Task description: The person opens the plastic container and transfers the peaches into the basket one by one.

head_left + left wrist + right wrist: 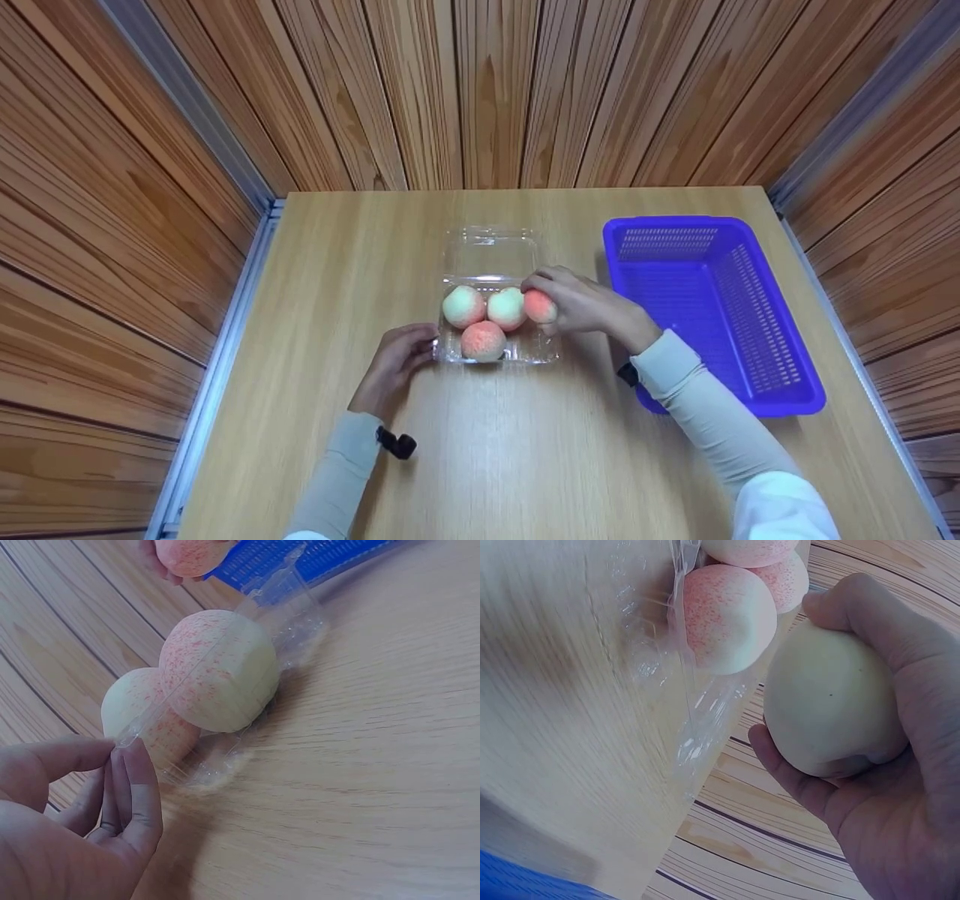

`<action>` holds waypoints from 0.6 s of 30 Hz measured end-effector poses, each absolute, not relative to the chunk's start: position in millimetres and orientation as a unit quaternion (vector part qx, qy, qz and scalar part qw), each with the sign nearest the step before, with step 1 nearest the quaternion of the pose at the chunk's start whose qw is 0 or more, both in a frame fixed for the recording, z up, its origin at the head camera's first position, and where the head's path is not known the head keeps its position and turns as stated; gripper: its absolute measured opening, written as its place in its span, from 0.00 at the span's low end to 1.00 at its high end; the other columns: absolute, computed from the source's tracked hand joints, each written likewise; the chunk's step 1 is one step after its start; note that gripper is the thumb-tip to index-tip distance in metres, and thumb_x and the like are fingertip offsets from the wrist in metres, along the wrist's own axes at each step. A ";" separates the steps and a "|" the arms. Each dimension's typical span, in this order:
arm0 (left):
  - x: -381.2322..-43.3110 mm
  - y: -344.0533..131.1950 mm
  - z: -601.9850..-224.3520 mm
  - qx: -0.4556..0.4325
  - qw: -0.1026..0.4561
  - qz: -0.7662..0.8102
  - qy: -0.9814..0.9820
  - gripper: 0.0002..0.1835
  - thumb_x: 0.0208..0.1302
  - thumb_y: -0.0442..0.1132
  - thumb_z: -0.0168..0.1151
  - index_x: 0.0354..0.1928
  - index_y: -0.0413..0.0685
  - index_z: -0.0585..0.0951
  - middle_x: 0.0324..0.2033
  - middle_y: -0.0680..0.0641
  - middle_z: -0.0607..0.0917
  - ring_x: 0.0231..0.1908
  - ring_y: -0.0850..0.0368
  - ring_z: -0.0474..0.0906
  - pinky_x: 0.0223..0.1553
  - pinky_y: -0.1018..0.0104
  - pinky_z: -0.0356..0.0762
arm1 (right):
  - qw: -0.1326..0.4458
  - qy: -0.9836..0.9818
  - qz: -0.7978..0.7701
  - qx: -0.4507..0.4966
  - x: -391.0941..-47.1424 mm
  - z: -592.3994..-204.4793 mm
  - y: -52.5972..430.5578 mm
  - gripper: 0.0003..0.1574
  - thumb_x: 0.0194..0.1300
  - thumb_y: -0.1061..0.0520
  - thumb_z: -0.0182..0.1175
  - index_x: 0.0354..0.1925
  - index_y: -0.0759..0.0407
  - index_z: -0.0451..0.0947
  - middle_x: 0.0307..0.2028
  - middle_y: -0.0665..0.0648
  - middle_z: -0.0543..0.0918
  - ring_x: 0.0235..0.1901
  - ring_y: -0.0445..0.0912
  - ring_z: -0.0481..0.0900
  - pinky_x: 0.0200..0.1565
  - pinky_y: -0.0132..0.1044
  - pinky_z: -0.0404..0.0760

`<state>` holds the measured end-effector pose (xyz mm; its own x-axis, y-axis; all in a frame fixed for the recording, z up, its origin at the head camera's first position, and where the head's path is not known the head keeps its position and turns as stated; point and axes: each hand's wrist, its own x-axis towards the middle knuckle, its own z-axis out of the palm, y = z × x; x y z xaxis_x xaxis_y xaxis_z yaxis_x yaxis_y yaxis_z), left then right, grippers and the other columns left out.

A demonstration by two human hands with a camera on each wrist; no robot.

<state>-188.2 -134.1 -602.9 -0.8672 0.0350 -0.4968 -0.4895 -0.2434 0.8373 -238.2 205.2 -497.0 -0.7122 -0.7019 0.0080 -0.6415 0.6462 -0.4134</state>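
A clear plastic clamshell box [534,346] lies on the table with its lid [491,251] folded back. My left hand [401,352] pinches the box's left rim between thumb and fingertips, as the left wrist view shows. Three peaches sit inside: one at the back left [463,307], one beside it [506,309] and a redder one [484,341] in front. My right hand [581,301] holds another peach [832,701] above the box's right side, thumb and fingers curled round it.
A blue-purple plastic basket [806,390] with slotted walls stands right of the box, the right forearm passing over its near left edge. Wood-plank walls [495,97] enclose the table [322,262] at the back and both sides.
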 end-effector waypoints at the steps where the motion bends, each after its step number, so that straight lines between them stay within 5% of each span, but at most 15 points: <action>1: -188.3 -134.1 -603.6 -0.187 0.169 0.766 0.591 0.14 0.74 0.32 0.64 0.56 0.30 0.84 0.39 0.43 0.89 0.38 0.56 0.86 0.42 0.66 0.89 | 0.074 0.904 -0.197 -0.373 -238.6 -496.6 205.5 0.39 0.51 0.56 0.81 0.61 0.59 0.80 0.57 0.60 0.81 0.58 0.58 0.80 0.60 0.54 0.83; 7: -189.4 -133.9 -605.0 -0.176 0.166 0.772 0.588 0.15 0.74 0.30 0.61 0.56 0.24 0.81 0.33 0.47 0.88 0.34 0.59 0.86 0.37 0.68 0.87 | 0.078 0.905 -0.197 -0.368 -241.6 -494.6 208.2 0.40 0.51 0.54 0.80 0.61 0.58 0.79 0.58 0.60 0.81 0.59 0.58 0.79 0.60 0.55 0.83; 18: -190.3 -135.6 -604.6 -0.180 0.173 0.770 0.587 0.17 0.73 0.30 0.64 0.57 0.24 0.82 0.36 0.44 0.90 0.35 0.58 0.87 0.40 0.68 0.88 | 0.066 0.909 -0.188 -0.365 -242.7 -489.3 214.3 0.40 0.50 0.55 0.81 0.61 0.60 0.79 0.59 0.62 0.80 0.61 0.59 0.79 0.61 0.55 0.84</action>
<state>-190.3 -135.6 -604.6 -0.8749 0.0555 -0.4811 -0.4786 -0.2516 0.8412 -242.7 214.3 -489.3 -0.7242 -0.6894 0.0174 -0.6399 0.6623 -0.3897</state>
